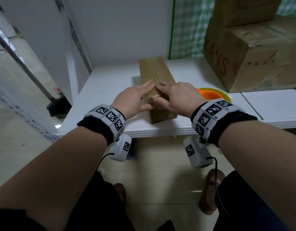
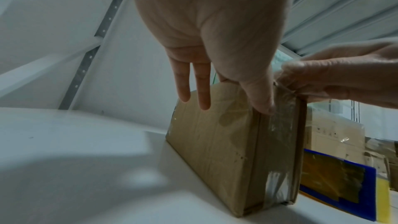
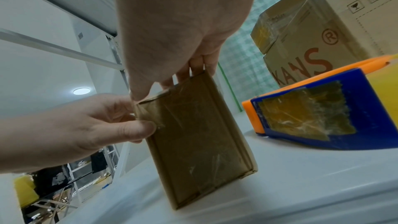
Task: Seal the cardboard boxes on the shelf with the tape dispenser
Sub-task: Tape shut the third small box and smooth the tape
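Note:
A small, long cardboard box (image 1: 156, 72) lies on the white shelf (image 1: 102, 90), its near end toward me. Clear tape (image 2: 280, 125) runs over that end face. My left hand (image 1: 144, 95) lies with straight fingers on the box top and its thumb pressed on the end face (image 2: 263, 105). My right hand (image 1: 160, 93) rests flat on the top beside it, thumb at the near top edge (image 3: 137, 94). The orange, blue and yellow tape dispenser (image 1: 209, 95) sits on the shelf just right of the box, behind my right hand, with neither hand on it (image 3: 312, 117).
A large cardboard box with red letters (image 1: 252, 60) stands at the back right, with another box (image 1: 244, 9) stacked on it. A white shelf upright (image 1: 72, 64) rises at the left. A green checked curtain (image 1: 189, 27) hangs behind.

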The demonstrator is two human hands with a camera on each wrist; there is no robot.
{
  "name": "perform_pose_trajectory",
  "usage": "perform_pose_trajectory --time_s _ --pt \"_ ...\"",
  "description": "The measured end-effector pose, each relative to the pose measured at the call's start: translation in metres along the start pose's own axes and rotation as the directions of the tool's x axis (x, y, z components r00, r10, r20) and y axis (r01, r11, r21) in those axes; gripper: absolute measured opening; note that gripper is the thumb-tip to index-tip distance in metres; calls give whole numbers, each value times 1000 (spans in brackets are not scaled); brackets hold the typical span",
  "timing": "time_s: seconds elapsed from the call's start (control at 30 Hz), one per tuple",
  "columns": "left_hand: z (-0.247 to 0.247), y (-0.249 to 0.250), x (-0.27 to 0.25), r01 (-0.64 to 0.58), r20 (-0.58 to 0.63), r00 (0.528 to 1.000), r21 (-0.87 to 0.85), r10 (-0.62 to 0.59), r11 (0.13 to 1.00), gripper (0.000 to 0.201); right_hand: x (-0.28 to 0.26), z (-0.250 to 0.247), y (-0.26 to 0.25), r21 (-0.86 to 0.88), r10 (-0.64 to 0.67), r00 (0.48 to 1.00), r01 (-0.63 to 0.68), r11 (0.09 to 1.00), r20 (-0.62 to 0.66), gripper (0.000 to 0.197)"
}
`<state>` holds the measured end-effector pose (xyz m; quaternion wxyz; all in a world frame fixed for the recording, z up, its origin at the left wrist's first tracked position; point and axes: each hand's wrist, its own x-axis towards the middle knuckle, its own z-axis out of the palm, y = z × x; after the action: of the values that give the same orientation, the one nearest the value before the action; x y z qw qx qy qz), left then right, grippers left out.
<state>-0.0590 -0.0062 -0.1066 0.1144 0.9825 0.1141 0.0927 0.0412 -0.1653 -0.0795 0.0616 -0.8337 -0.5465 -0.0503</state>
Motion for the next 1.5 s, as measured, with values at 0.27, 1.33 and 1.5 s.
perform_pose_trajectory --time_s 0.27,1.33,1.5 --pt "3 -1 1 -8 5 1000 139 7 990 75 0 -6 3 -15 -40 998 41 999 39 59" --pt "-9 16 -2 -44 37 999 354 33 934 57 -4 -2 9 33 -84 996 84 996 -10 47" --pt "-9 15 -3 -77 10 997 410 80 909 53 -2 -3 20 110 -52 998 48 993 35 63"
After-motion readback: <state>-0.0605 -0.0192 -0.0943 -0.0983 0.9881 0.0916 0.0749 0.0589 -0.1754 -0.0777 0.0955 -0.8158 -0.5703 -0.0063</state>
